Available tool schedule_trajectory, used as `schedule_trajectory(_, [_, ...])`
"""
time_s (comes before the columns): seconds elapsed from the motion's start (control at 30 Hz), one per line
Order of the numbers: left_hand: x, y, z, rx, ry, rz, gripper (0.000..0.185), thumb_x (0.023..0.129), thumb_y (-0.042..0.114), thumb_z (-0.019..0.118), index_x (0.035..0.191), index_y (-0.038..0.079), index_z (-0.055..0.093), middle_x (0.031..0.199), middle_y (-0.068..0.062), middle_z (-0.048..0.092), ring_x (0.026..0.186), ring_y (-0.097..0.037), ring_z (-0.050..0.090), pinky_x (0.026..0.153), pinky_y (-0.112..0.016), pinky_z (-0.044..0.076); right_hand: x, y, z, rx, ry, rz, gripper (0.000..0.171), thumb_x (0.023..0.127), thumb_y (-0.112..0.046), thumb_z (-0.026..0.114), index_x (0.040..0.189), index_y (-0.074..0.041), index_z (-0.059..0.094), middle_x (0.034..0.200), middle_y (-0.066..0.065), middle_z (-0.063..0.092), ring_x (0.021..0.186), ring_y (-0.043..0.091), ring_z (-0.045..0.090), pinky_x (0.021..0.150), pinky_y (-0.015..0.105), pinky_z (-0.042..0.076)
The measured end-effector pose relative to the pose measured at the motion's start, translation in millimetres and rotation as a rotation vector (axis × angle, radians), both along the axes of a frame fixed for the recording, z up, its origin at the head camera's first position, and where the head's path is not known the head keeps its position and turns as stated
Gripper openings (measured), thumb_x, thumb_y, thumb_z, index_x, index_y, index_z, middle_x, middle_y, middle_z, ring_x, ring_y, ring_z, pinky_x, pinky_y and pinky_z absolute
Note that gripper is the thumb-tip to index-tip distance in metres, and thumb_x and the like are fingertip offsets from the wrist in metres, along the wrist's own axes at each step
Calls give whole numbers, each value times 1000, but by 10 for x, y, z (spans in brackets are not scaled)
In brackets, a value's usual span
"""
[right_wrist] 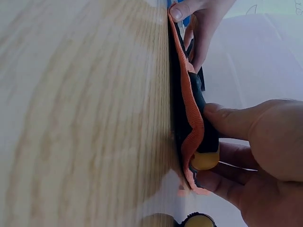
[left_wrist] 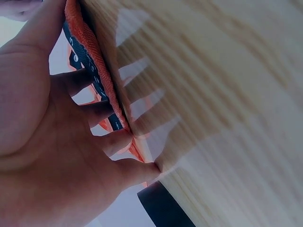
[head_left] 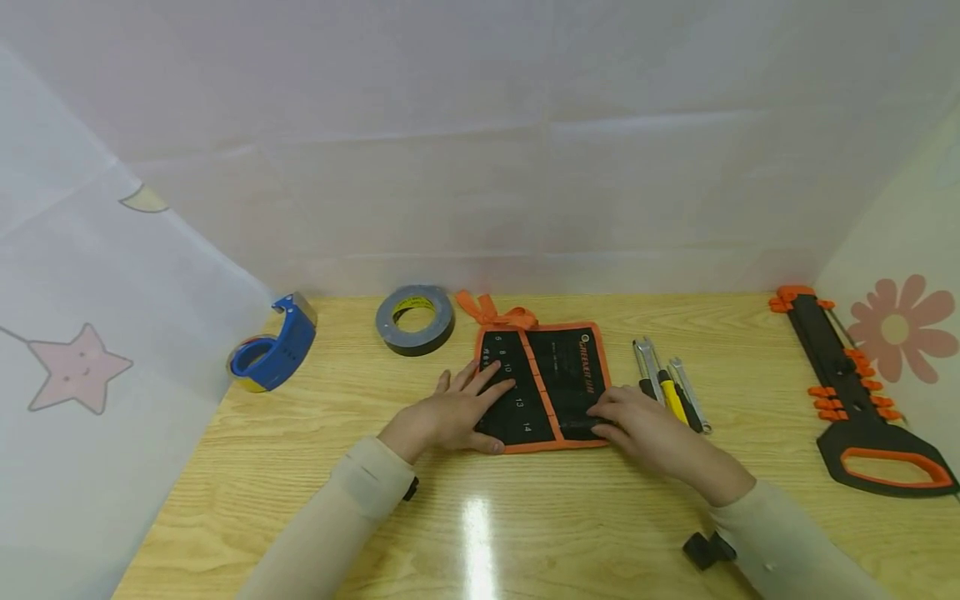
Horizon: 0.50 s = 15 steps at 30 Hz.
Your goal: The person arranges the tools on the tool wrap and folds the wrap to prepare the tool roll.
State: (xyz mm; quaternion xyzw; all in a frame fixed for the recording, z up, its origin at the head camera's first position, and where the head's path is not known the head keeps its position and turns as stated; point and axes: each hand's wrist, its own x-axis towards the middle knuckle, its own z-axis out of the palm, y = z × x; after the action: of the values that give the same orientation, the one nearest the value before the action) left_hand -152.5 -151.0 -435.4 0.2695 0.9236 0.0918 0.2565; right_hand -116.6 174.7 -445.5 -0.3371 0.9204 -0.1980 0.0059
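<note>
A black tool pouch (head_left: 558, 375) with orange trim and printed size numbers lies open on the wooden table (head_left: 525, 517). My left hand (head_left: 453, 408) rests flat on its left half with fingers spread; in the left wrist view the fingers (left_wrist: 102, 111) press on the pouch edge (left_wrist: 90, 61). My right hand (head_left: 637, 425) is at the pouch's lower right corner. In the right wrist view it (right_wrist: 255, 151) pinches a black-handled tool with a yellow end (right_wrist: 204, 158) against the orange hem (right_wrist: 189, 104). How far the tool sits inside the pouch is hidden.
Several hand tools with yellow and black handles (head_left: 671, 392) lie just right of the pouch. A black and orange saw (head_left: 855, 400) lies at the far right. A grey tape roll (head_left: 415, 319) and a blue tape dispenser (head_left: 273, 346) sit at the back left. Cloth walls surround the table.
</note>
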Motion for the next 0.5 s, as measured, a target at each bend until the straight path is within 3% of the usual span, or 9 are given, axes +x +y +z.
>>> schedule_trajectory(0.27, [-4,-2,2,7,-9,7,99,99,57,74,175,30,18,185,-6,-2,170,-40,-5,133,-71,7,-16,-48,-68,6,58,34,21,102,-10,74,120,0,81,108,2,68,92,15,61,79,34,54])
schedule_trajectory(0.5, [-8,-3,-4,6,-11,6,99,98,57,74,175,30,18,185,-6,-2,170,-40,-5,133,-72,6,15,-94,-41,-15,-64,-41,34,100,-16,79,131,-1,74,119,6,65,103,19,62,83,38,56])
